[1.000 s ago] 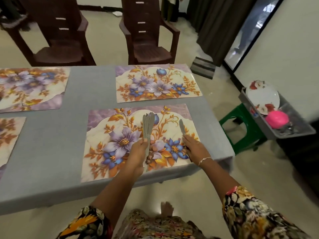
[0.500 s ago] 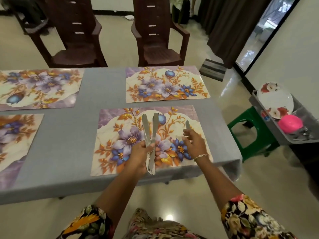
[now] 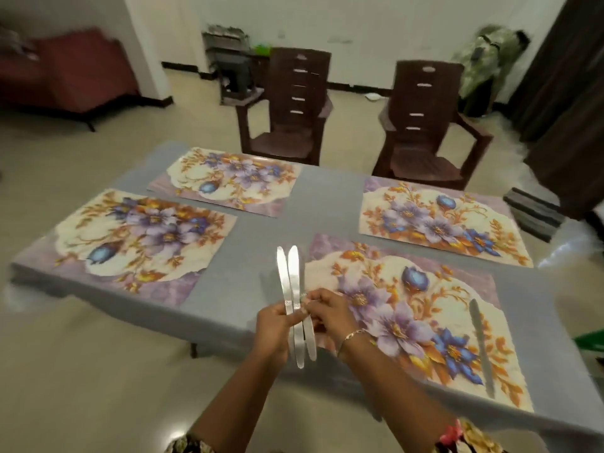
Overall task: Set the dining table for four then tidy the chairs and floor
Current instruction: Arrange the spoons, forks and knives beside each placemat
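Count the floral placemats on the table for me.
4: the near-right placemat bearing a knife, the far-right placemat, the near-left placemat, the far-left placemat. None appears hidden.

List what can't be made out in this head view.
Head view, knives: the count is unclear, since the left hand and right hand cover where they overlap.
Head view, green object: cut off by the right edge, so it can't be identified.
Head view, far rack: its contents are blurred.

Left hand [image 3: 273,331] grips knives [image 3: 293,273]; right hand [image 3: 330,313] (braceleted wrist) pinches them.
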